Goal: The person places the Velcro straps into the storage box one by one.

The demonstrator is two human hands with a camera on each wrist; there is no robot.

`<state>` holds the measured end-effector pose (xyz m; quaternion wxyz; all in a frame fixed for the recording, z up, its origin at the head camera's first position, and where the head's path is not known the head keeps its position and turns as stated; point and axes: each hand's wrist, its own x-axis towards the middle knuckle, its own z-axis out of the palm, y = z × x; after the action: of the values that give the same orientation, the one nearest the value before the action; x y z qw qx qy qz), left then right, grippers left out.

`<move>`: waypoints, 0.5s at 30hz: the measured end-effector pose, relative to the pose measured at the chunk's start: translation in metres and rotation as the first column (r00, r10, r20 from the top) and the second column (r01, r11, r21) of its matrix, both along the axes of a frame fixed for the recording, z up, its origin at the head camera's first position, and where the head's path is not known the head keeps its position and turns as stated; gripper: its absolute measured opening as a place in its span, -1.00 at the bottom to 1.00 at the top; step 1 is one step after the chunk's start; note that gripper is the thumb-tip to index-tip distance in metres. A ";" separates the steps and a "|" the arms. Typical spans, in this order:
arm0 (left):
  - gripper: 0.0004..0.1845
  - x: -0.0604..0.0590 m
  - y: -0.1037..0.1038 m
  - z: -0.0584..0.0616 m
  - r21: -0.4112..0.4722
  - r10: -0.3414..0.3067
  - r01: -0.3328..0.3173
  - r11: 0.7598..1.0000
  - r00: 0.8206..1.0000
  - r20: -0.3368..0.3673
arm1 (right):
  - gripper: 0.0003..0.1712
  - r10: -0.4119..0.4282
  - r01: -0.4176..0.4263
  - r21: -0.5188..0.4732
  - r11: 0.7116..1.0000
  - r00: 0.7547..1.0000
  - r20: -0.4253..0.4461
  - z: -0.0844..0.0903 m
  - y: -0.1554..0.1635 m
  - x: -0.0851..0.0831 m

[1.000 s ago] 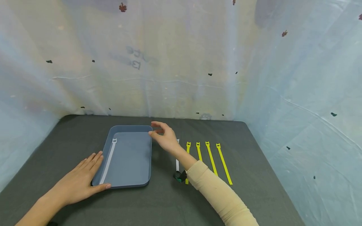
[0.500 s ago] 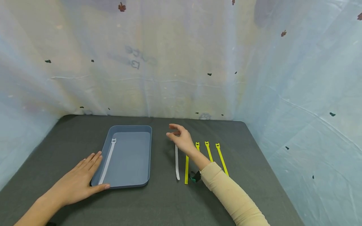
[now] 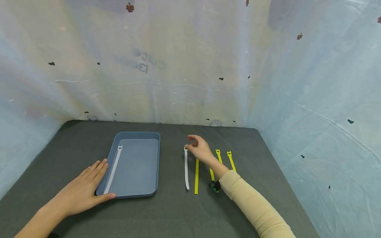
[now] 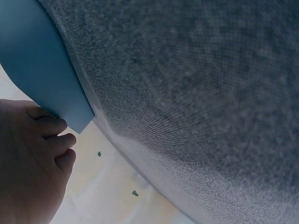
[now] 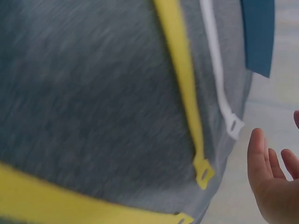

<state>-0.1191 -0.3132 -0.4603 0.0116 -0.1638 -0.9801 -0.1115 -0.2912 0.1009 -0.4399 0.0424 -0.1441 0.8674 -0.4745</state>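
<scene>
Two hands are working: the left hand point(image 3: 80, 191) is lying flat, steadying the tray point(image 3: 154, 165); the right hand point(image 3: 200, 149), fingers seemingly loose, is hovering at the white strap point(image 3: 186, 168) at frame centre.

Head view overlooks table point(image 3: 178, 211); wrist views close

This looks like a staged recording booth, not a home or shop. A dark grey felt-covered table point(image 3: 178, 215) stands enclosed along its far and right edges by pale, wrinkled translucent plastic sheeting point(image 3: 184, 66) speckled with small dark marks, which hides any room beyond.
</scene>
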 end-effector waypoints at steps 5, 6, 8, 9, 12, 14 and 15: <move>0.23 0.000 0.000 0.000 0.000 0.001 -0.001 1.000 1.000 0.001 | -0.42 0.020 -0.021 0.102 0.995 1.000 0.012 -0.006 0.004 -0.005; 0.23 0.000 0.000 0.000 0.000 0.001 -0.001 1.000 1.000 0.001 | -0.41 0.027 -0.028 0.119 0.992 1.000 0.013 -0.006 0.004 -0.006; 0.23 0.001 0.000 0.000 0.001 0.001 -0.001 1.000 1.000 0.002 | -0.39 0.043 -0.045 0.158 0.986 0.999 0.011 -0.008 0.005 -0.008; 0.23 0.001 0.000 0.000 0.001 0.001 -0.001 1.000 1.000 0.003 | -0.38 0.052 -0.053 0.173 0.984 0.999 0.011 -0.008 0.006 -0.009; 0.23 0.000 0.000 0.000 0.000 0.002 -0.002 1.000 1.000 0.006 | -0.37 0.083 -0.082 0.210 0.974 0.997 0.003 -0.008 0.007 -0.010; 0.23 0.000 -0.001 -0.001 0.000 0.003 -0.003 1.000 1.000 0.008 | -0.37 0.109 -0.103 0.242 0.965 0.994 -0.012 -0.008 0.008 -0.012; 0.23 0.000 -0.001 -0.001 0.000 0.004 -0.004 1.000 1.000 0.009 | -0.37 0.117 -0.107 0.258 0.960 0.993 -0.020 -0.008 0.008 -0.012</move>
<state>-0.1193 -0.3140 -0.4613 0.0075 -0.1616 -0.9804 -0.1120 -0.3028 0.1092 -0.4476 0.0722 -0.1946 0.9124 -0.3528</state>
